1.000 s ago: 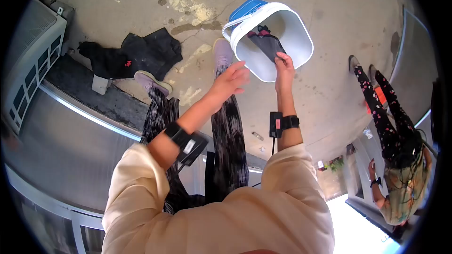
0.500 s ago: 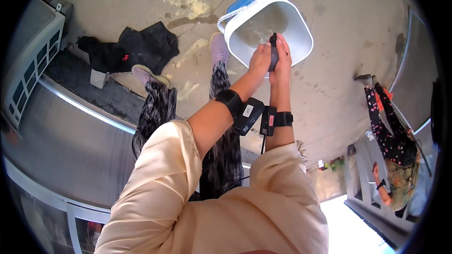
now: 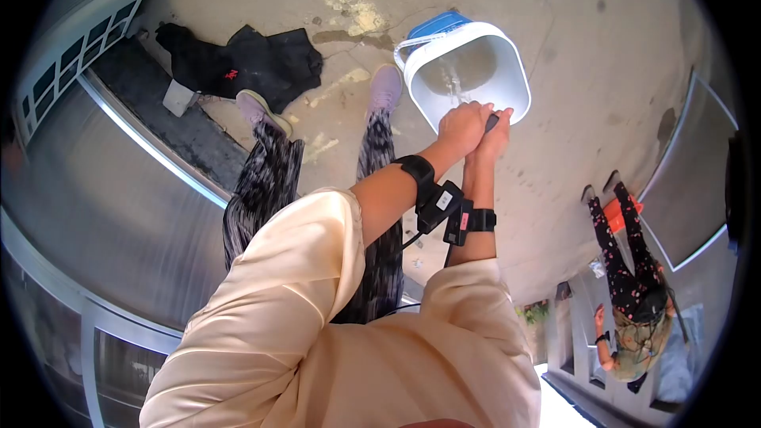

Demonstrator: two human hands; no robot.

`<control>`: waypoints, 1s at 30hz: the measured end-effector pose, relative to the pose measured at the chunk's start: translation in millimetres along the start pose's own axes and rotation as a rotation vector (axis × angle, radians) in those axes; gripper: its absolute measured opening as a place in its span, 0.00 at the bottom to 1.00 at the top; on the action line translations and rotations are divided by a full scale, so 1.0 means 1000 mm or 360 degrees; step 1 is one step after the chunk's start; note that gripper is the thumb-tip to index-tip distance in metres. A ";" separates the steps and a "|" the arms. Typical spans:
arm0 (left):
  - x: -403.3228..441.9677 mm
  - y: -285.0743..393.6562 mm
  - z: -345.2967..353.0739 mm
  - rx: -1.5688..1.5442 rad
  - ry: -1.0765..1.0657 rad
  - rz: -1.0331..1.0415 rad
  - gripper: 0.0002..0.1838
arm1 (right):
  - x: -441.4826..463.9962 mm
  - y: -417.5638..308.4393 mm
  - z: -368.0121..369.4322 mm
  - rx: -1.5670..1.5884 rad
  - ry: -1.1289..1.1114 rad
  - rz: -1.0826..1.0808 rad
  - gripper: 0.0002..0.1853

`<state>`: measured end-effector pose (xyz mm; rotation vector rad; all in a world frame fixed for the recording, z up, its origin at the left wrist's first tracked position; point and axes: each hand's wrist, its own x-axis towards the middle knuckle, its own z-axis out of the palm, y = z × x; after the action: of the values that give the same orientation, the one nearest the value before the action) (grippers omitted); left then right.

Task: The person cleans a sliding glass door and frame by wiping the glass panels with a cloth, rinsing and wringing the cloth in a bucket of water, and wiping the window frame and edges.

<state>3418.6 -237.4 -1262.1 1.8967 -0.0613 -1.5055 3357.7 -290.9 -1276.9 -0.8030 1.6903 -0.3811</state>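
Observation:
My left hand (image 3: pixel 463 131) and my right hand (image 3: pixel 498 139) are pressed together, both closed around a dark, bunched cloth (image 3: pixel 491 123). Only a small part of the cloth shows between the fingers. They are above the near rim of a white bucket (image 3: pixel 514 63). Murky water (image 3: pixel 464 67) lies in the bucket, and drops or a thin stream (image 3: pixel 452 87) fall into it below my hands. The bucket's white handle rests against its left side, beside a blue patch on the outside.
A black garment (image 3: pixel 269 63) with a red mark lies on the concrete floor near my left shoe (image 3: pixel 261 109). A metal panel (image 3: pixel 119 214) runs along the left. Another person (image 3: pixel 630 269) is at the right, with an orange object (image 3: pixel 621 212) near their legs.
My hands have drawn together and twisted, hiding more of the cloth; they now sit nearer the bucket's close rim. The view has shifted, so the bucket appears lower.

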 end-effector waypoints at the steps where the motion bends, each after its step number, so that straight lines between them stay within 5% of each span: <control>1: -0.005 0.004 0.001 0.0000 0.0022 0.0004 0.26 | -0.009 -0.008 -0.002 0.0015 0.0033 -0.0028 0.18; 4: -0.026 0.017 0.017 -0.0099 0.0103 0.0145 0.14 | -0.020 -0.017 -0.043 -0.0012 -0.0285 -0.0100 0.22; 6: -0.036 0.032 0.024 -0.0246 0.0130 0.0247 0.10 | -0.052 -0.038 -0.062 0.0084 -0.0255 0.0161 0.24; 11: -0.119 0.096 -0.021 -0.0497 -0.0107 0.0649 0.15 | -0.138 -0.092 -0.094 0.0516 -0.0687 0.0133 0.27; 13: -0.141 0.095 -0.030 -0.1146 -0.0120 0.0784 0.19 | -0.157 -0.113 -0.089 0.0706 -0.0960 0.0243 0.24; 15: -0.182 0.101 -0.076 -0.1653 -0.0363 0.0588 0.27 | -0.185 -0.141 -0.075 0.0850 -0.1249 0.0355 0.21; 17: -0.215 0.100 -0.117 -0.1517 0.0059 0.0774 0.35 | -0.219 -0.155 -0.029 0.0143 -0.1212 -0.0015 0.16; 19: -0.254 0.107 -0.163 -0.1303 0.0389 0.0484 0.42 | -0.261 -0.168 0.025 -0.0070 -0.1314 -0.0391 0.08; 21: -0.302 0.117 -0.216 -0.1774 0.0413 0.0112 0.43 | -0.319 -0.174 0.067 -0.0519 -0.1585 -0.0955 0.06; 22: -0.308 0.110 -0.235 -0.1914 0.0622 0.0246 0.40 | -0.350 -0.172 0.086 -0.0619 -0.1669 -0.1091 0.07; 25: -0.349 0.071 -0.313 -0.2108 0.1056 0.0450 0.25 | -0.426 -0.157 0.138 -0.0646 -0.1987 -0.0877 0.08; 26: -0.379 0.058 -0.339 -0.2204 0.0892 0.0412 0.19 | -0.448 -0.151 0.159 -0.0638 -0.1899 -0.0629 0.08; 29: -0.426 0.019 -0.399 -0.2499 0.0941 0.0635 0.20 | -0.527 -0.152 0.226 -0.0475 -0.1964 0.0097 0.12; 30: -0.452 0.016 -0.419 -0.2613 0.1025 0.0711 0.20 | -0.528 -0.127 0.247 -0.0688 -0.1902 -0.0110 0.14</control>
<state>3642.7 156.1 -844.2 0.7502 0.7479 -0.2124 3681.7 19.2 -884.0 -1.0901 0.6033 0.4037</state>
